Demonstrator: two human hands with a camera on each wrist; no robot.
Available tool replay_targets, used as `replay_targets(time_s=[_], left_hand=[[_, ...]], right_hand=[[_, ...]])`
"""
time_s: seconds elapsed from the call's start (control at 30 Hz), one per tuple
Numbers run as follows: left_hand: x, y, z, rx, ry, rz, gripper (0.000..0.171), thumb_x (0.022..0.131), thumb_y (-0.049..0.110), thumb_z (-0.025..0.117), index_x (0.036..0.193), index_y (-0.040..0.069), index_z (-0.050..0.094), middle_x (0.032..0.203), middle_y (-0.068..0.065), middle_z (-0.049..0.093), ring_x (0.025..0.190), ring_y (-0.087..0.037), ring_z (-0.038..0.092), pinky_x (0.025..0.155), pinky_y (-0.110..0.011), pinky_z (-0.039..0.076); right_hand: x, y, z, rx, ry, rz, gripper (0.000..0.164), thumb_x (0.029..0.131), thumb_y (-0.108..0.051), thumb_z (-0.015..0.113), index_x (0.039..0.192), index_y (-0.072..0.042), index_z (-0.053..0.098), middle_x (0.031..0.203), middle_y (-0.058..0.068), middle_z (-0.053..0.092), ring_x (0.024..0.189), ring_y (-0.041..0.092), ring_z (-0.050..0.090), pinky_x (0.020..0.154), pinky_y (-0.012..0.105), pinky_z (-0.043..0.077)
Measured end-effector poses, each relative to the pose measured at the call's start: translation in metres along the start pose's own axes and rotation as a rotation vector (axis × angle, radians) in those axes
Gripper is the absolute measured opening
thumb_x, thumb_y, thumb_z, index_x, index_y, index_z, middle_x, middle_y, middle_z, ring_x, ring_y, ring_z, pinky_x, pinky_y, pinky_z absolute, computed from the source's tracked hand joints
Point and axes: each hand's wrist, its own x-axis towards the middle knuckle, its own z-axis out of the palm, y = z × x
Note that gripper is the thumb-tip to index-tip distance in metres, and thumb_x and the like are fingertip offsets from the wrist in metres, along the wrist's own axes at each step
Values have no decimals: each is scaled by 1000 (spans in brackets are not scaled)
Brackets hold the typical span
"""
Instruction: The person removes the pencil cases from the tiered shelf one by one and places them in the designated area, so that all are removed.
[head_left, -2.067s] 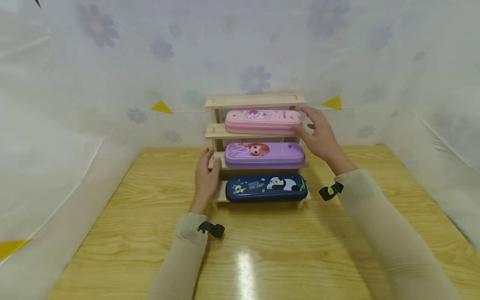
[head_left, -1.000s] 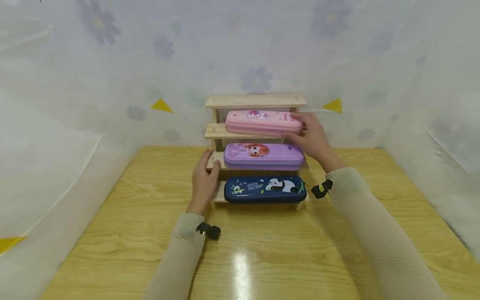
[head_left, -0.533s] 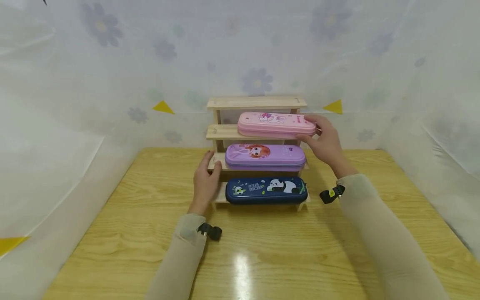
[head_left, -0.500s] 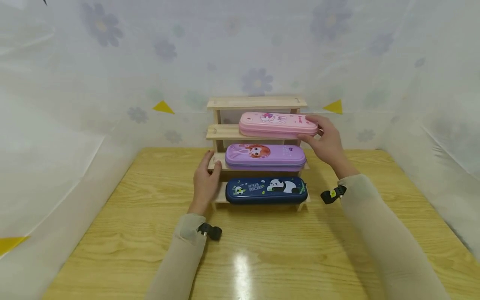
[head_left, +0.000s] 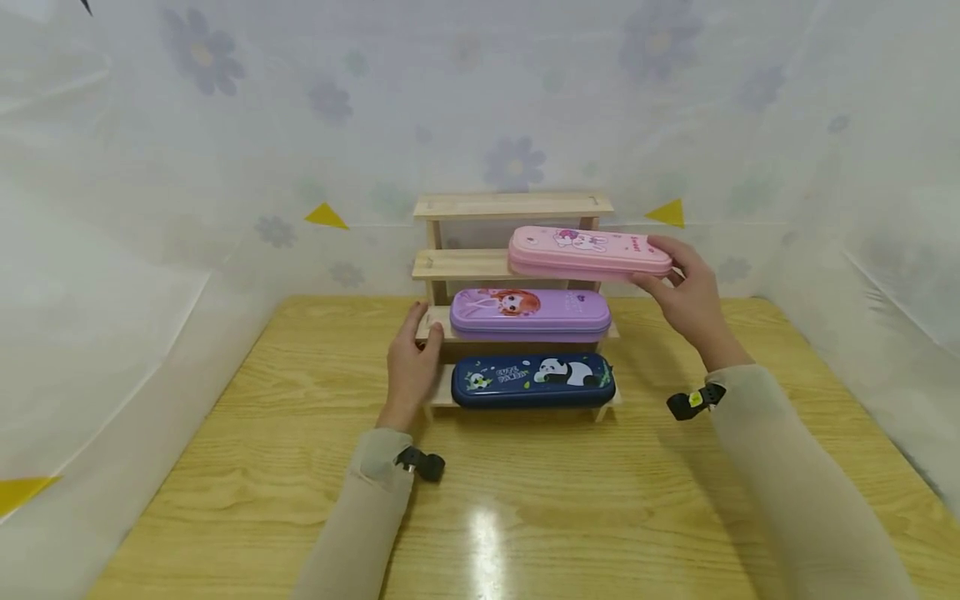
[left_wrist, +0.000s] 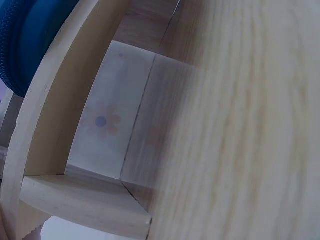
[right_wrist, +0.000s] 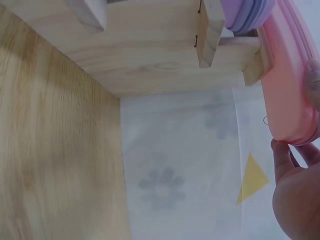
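Note:
A pink pencil case (head_left: 585, 252) with a bunny print juts out past the right end of the third step of a wooden tiered shelf (head_left: 465, 264). My right hand (head_left: 688, 292) grips its right end, thumb at the front and fingers behind. In the right wrist view the fingers hold the end of the pink pencil case (right_wrist: 290, 80). My left hand (head_left: 411, 358) rests against the left side of the shelf's lower steps. A purple pencil case (head_left: 530, 314) with a girl print lies on the second step, and a navy panda pencil case (head_left: 532, 380) on the lowest.
The shelf's top step (head_left: 513, 203) bears nothing. Around the shelf spreads a wood-grain table (head_left: 562, 500). A pale flowered sheet (head_left: 360, 125) hangs behind and at both sides, with yellow triangles (head_left: 666, 212) on it.
My right hand has closed on the pink pencil case's right end and drawn it rightward along the third step, beyond the shelf's end. The left hand has stayed nearly still.

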Motion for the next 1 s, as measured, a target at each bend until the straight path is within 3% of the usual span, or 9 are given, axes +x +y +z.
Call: replay_targets(time_s=[0.17, 0.27, 0.53, 0.7, 1.0], left_hand=[[0, -1, 0, 0, 4, 10, 50, 101, 32, 54, 147, 16, 49, 154, -6, 40, 141, -22, 34, 115, -39, 27], [0, 0, -1, -3, 7, 17, 49, 101, 33, 54, 147, 16, 49, 154, -6, 40, 141, -22, 35, 115, -39, 27], [-1, -1, -3, 4, 10, 3, 49, 101, 33, 53, 147, 18, 49, 154, -6, 39, 141, -21, 35, 114, -40, 27], [-2, 0, -4, -2, 12, 8, 49, 101, 33, 53, 147, 17, 49, 154, -6, 40, 141, -21, 35, 114, -39, 28], [-3, 1, -6, -17, 8, 13, 50, 101, 33, 54, 147, 14, 49, 154, -8, 39, 141, -20, 34, 114, -38, 29]], right_hand=[[-14, -14, -13, 24, 32, 8, 56, 93, -11, 69, 144, -1, 49, 144, 17, 45, 128, 21, 46, 106, 31, 40], [-18, -10, -21, 50, 47, 4, 55, 93, -9, 69, 144, -2, 49, 144, 17, 44, 126, 18, 47, 103, 24, 41], [-28, 25, -42, 148, 100, 20, 56, 92, -2, 67, 145, -7, 50, 143, 12, 45, 118, 12, 51, 87, 11, 46], [-34, 48, -54, 185, 151, 31, 56, 91, 2, 66, 145, -6, 50, 142, 11, 48, 113, 11, 54, 86, 10, 46], [-43, 60, -72, 189, 211, 101, 56, 91, 0, 67, 145, -8, 51, 140, 8, 50, 115, 10, 53, 88, 9, 44]])
